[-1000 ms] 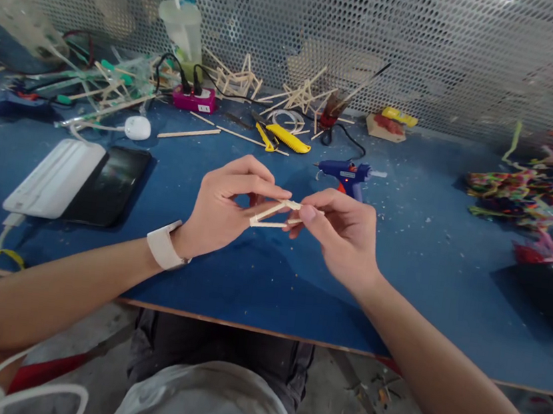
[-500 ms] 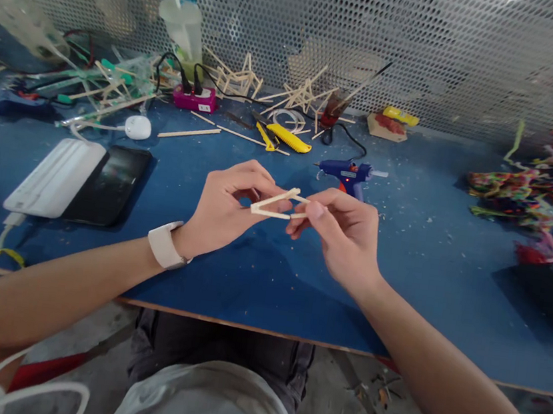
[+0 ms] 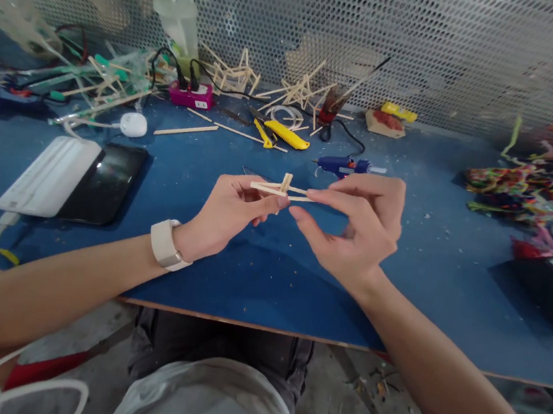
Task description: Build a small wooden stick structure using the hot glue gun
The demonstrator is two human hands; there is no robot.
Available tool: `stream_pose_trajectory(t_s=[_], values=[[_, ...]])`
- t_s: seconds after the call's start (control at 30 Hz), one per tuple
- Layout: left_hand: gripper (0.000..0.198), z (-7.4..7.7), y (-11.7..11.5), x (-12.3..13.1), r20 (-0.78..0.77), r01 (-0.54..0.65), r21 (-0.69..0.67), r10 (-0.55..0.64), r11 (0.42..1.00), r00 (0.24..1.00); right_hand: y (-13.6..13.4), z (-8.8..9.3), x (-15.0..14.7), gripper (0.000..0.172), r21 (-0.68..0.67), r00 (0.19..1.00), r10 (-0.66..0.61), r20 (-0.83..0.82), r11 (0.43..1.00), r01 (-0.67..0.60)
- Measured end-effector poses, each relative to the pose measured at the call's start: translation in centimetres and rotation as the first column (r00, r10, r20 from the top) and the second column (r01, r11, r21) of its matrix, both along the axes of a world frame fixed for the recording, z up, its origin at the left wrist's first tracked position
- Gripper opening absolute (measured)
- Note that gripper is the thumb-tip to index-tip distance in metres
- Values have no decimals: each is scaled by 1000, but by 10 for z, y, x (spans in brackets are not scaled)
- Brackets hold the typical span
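A small frame of glued wooden sticks [image 3: 279, 188] is held above the blue table [image 3: 230, 255], in the middle of the view. My left hand [image 3: 228, 214], with a white watch on the wrist, pinches the frame from below with thumb and fingers. My right hand [image 3: 359, 227] touches the frame's right end with the tips of its index finger and thumb, its other fingers loosely spread. A blue glue gun [image 3: 344, 166] stands just behind my right hand.
A black phone [image 3: 103, 182] and a white power bank [image 3: 43, 175] lie at the left. A yellow cutter [image 3: 288, 136], loose sticks, stick frames, a pink power strip [image 3: 191, 95] and cables sit along the perforated back wall. Coloured pipe cleaners [image 3: 526, 184] are heaped at the right.
The stick frame has been turned over and lifted a little. My right hand has opened from a full pinch to a fingertip hold. My left hand has rotated palm-up under the frame.
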State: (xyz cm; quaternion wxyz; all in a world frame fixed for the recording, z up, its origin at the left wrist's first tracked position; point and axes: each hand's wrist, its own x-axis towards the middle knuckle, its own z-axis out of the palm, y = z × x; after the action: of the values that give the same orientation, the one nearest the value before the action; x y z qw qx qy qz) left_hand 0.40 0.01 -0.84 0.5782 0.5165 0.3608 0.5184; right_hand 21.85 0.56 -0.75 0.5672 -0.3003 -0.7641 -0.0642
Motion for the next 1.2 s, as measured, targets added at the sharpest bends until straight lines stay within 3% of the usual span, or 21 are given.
stream_pose_trajectory(t_s=[0.23, 0.37, 0.5, 0.67, 0.9, 1.1, 1.2], values=[[32, -5, 5, -2, -23, -42, -15, 41, 999, 999, -1, 3, 11, 16, 263, 992, -124, -38, 956, 130], [31, -3, 3, -1, -37, -20, -9, 20, 1000, 999, -5, 8, 14, 27, 274, 997, -54, -49, 960, 65], [31, -2, 2, -1, -46, -5, -5, 5, 1000, 999, -8, 16, 12, 20, 305, 996, -88, -14, 948, 88], [32, -2, 3, -1, -48, -1, 0, 1, 1000, 999, -9, 22, 10, 19, 344, 1000, -20, -11, 939, 23], [34, -2, 3, 0, -45, 13, -9, -13, 1000, 999, -11, 18, 15, 17, 280, 989, -133, 62, 954, 111], [40, -3, 2, 0, -58, 2, -21, -3, 1000, 998, -15, 33, 14, 18, 384, 991, 48, 128, 918, -94], [43, -1, 1, 1, -81, -7, -17, 6, 1000, 997, -18, 37, 21, 22, 396, 979, 27, 200, 912, -106]])
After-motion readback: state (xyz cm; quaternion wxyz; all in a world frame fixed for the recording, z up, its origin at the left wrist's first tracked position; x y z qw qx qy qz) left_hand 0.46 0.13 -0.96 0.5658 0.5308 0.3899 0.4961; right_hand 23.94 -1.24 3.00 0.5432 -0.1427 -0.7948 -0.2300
